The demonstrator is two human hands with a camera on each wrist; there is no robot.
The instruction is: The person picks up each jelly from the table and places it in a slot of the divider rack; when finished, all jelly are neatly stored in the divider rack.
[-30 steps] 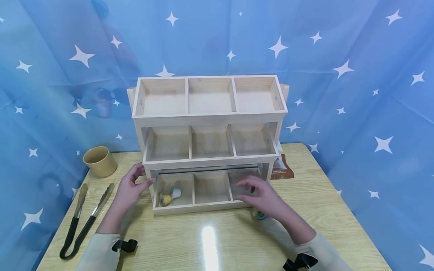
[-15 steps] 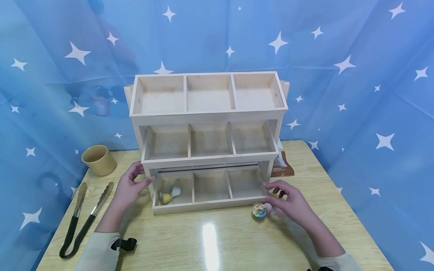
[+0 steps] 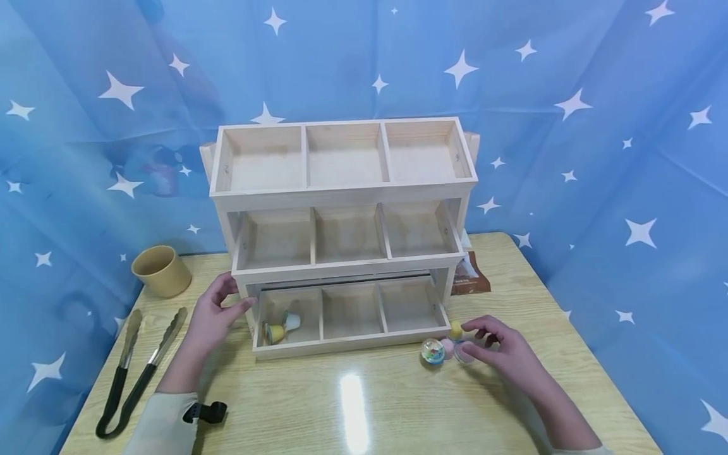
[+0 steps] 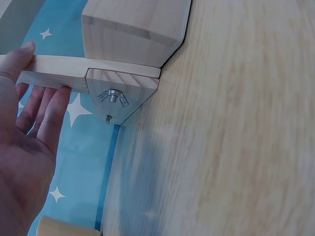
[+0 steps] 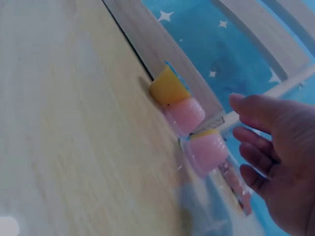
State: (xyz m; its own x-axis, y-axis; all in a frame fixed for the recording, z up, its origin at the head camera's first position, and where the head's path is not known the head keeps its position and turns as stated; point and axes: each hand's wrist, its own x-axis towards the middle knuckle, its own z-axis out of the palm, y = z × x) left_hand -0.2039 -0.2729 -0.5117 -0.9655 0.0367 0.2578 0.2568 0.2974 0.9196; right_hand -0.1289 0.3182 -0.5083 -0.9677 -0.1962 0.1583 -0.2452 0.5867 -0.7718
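Left hand [image 3: 213, 316] gripping wooden rack [image 3: 344, 197], right hand [image 3: 505, 351] relaxed (empty), near rounded pink cups [image 5: 208, 151]

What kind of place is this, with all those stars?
Probably an indoor activity corner, though I can't be sure: blue star-patterned cloth hangs behind a wooden table, where a three-tier wooden rack stands.

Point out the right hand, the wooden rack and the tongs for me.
Right hand [image 3: 510, 354]: head view, on the back of the hand.
Wooden rack [image 3: 348, 269]: head view, on the middle tier's front board.
Tongs [image 3: 140, 388]: head view, on a black handle.
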